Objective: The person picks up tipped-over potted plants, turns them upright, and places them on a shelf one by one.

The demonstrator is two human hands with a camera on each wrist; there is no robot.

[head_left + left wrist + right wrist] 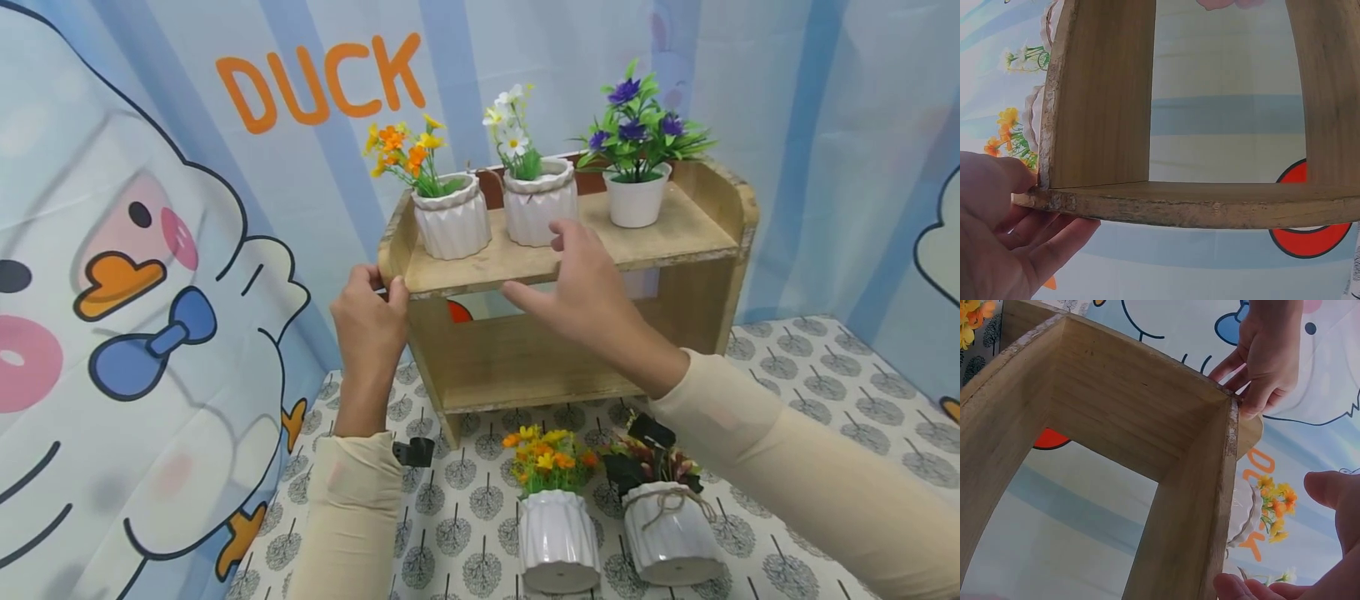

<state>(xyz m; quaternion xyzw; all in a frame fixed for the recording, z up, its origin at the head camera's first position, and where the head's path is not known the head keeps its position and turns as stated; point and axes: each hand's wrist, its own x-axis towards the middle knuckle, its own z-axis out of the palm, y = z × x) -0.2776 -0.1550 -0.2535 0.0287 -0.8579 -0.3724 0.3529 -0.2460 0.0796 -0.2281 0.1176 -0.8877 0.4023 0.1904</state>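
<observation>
A small wooden shelf (682,232) stands before me. My left hand (369,321) grips its upper left corner; in the left wrist view the thumb lies on the top side and the fingers reach around the side panel (1191,209). My right hand (581,287), thumb and fingers spread apart, is held in front of the top board, close to the white ribbed pot with white flowers (542,207). Left of that pot is a white ribbed pot with orange and yellow flowers (452,221). A plain white pot with purple flowers (636,200) occupies the right side of the board.
On the tree-patterned tablecloth (483,533), in front of the shelf, are a white pot with yellow-orange flowers (558,533) and a white pot tied with twine, holding dark reddish foliage (671,537). A curtain with a cartoon duck (150,333) hangs behind and at the left.
</observation>
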